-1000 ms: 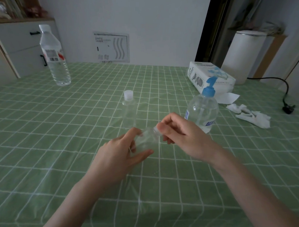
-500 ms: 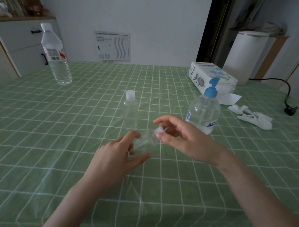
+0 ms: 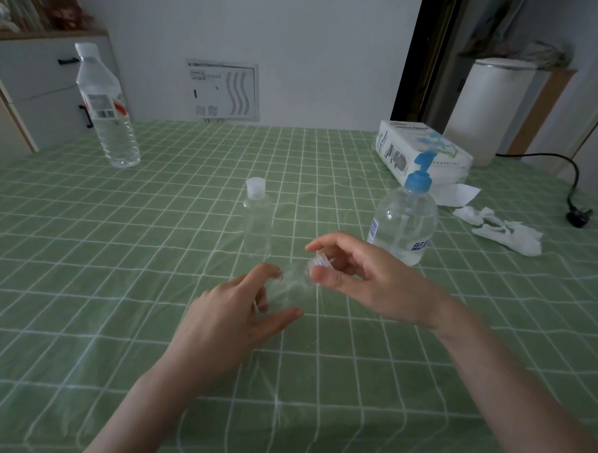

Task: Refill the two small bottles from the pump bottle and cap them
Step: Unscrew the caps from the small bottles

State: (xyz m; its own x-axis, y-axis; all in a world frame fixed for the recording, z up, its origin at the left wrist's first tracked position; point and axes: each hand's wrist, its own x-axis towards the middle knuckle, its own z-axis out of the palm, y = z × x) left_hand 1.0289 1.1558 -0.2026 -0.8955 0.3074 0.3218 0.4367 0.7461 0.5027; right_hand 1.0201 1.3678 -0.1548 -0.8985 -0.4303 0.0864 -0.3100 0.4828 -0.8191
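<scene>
leaning over the green checked tablecloth [image 3: 121,268], a person holds a small clear bottle [image 3: 293,283] just above the table, tipped on its side with the mouth pointing toward 2 o'clock. the left hand [image 3: 226,318] grasps it: thumb underneath, forefinger curled over the top of its body, the other fingers tucked behind. the right hand [image 3: 361,278] meets it at the neck, thumb and forefinger pinching a white cap [image 3: 321,261] at the bottle's mouth, the remaining fingers loosely bent. whether the cap is seated on the neck or only touching it, i cannot tell; the clear plastic is blurred there.

from the hands, a second small bottle [image 3: 256,224] stands upright at 11 o'clock, near but apart from them, with its white flip cap [image 3: 255,187] on. the pump bottle [image 3: 405,221] stands at 2 o'clock, just beside the right hand's knuckles, its blue pump head [image 3: 420,176] on top with the nozzle pointing away toward the wall.

beyond the pump bottle, also at 2 o'clock, lies a white tissue box [image 3: 421,149]. crumpled white tissues [image 3: 503,231] lie at 3 o'clock of the pump bottle, and a black power cord [image 3: 562,167] trails to a plug near the table's right edge. far off at 10 o'clock a tall water bottle [image 3: 109,108] stands upright near the table's back edge, in front of a grey drawer cabinet [image 3: 34,77].
</scene>
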